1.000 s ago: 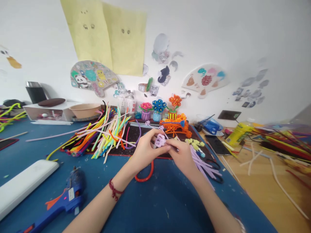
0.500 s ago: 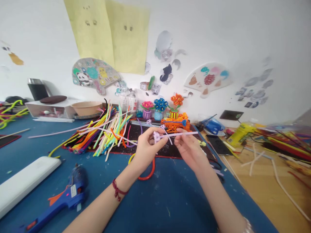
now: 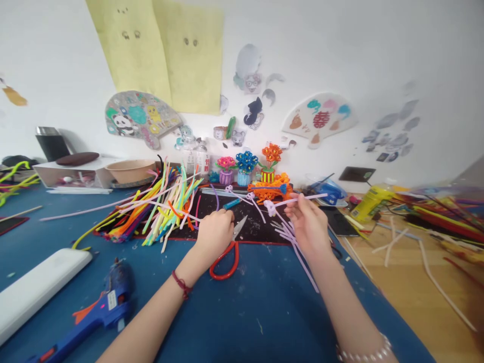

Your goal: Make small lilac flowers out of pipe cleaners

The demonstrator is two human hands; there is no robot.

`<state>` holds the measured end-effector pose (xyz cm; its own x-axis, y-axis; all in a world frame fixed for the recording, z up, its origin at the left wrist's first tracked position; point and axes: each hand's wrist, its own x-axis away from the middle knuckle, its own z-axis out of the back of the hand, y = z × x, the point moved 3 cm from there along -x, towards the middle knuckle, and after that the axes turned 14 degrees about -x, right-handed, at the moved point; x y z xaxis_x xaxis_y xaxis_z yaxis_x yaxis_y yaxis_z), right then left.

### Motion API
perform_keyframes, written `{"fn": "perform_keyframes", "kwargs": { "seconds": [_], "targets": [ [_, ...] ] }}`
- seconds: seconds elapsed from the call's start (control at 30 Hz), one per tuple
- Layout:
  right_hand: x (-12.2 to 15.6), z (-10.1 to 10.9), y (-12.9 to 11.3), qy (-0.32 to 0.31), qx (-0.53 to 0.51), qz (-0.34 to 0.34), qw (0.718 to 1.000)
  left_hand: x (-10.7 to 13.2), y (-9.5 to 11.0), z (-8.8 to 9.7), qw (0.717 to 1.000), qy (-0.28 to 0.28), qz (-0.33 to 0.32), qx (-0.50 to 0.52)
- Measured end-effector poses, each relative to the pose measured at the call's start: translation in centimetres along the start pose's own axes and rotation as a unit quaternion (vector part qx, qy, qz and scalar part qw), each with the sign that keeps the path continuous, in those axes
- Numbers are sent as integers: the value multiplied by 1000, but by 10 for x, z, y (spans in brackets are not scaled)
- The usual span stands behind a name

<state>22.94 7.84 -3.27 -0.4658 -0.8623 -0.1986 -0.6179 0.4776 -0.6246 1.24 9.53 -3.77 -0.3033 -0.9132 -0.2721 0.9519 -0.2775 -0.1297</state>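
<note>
My right hand (image 3: 308,222) pinches a lavender pipe cleaner (image 3: 282,202) with a small looped knot at its left end. My left hand (image 3: 215,231) is closed over the black mat, knuckles up. A teal stick-like thing (image 3: 232,203) shows just beyond its fingers, and scissors (image 3: 235,259) with a red handle lie right beside it, partly covered. What the left fingers hold is hidden. Loose lavender pipe cleaners (image 3: 302,259) lie under my right hand. Two more looped lavender pieces (image 3: 250,196) rest on the mat.
A heap of coloured pipe cleaners (image 3: 166,212) lies left of my left hand. Small potted pipe-cleaner flowers (image 3: 246,169) stand along the wall. A blue glue gun (image 3: 109,302) and a white bar-shaped case (image 3: 41,287) lie at front left. A yellow bottle (image 3: 372,201) is at right.
My left hand has let go of the looped lavender piece and moved left and down beside the scissors. My right hand keeps the piece and has shifted slightly right.
</note>
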Motion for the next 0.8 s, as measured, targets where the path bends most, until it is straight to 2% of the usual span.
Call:
{"fn": "perform_keyframes", "kwargs": {
  "seconds": [0.1, 0.2, 0.33, 0.43, 0.53, 0.67, 0.8],
  "targets": [
    [-3, 5, -1, 41, -20, 29, 999, -10, 2, 0, 999, -11, 4, -36],
    [-7, 8, 0, 51, -37, 21, 998, -38, 5, -1, 999, -20, 11, -48],
    [-10, 10, 4, 50, -51, -8, 997, -80, 11, -18, 997, -59, 22, -42],
    [-12, 12, 6, 60, -60, -19, 996, -97, 14, -33, 996, -80, 44, -18],
    [-12, 11, 8, 44, -67, -39, 996, -100, 12, -38, 994, -86, 63, 33],
    [-9, 8, 8, 33, -82, -54, 995, -89, 9, -30, 983, -76, 91, 138],
    [-7, 7, 9, 41, -82, -56, 994, -69, 15, -19, 952, -56, 103, 284]
  ]
}}
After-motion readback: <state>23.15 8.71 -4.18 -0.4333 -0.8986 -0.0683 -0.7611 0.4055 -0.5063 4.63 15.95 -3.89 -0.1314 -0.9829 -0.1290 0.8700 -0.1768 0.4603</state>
